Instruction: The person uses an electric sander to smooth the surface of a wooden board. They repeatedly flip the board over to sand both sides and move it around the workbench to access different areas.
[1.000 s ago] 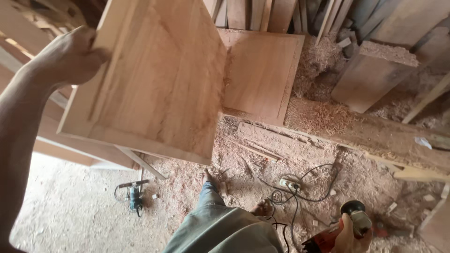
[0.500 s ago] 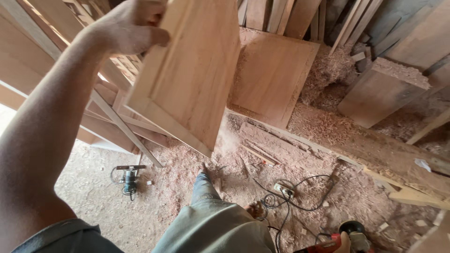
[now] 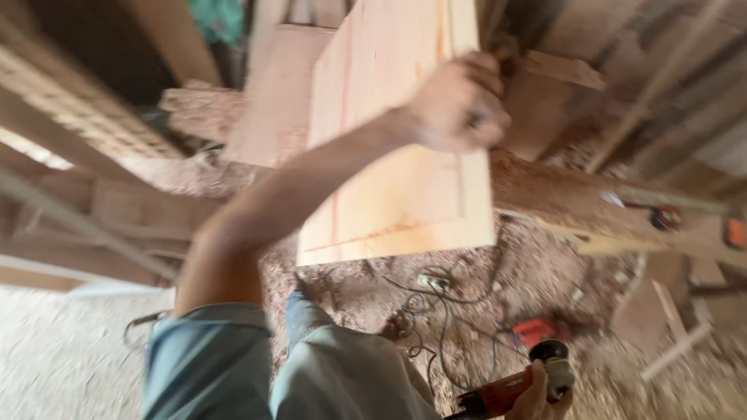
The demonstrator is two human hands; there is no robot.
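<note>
Left hand is clamped shut on the right edge of the wooden panel, held upright above the sawdust floor; right hand, below the panel, wraps the red grinder; panel looks stiff, smooth, probably awkward one-handed, so edge grips seem safest.

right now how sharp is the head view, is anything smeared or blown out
In the head view, motion blur smears nearly everything: the left hand gripping the wooden panel has soft edges, and the planks behind streak. The right hand on the orange power tool at the bottom edge is slightly crisper. A bright patch at far left is washed out, and the upper left is deep shadow.
</note>
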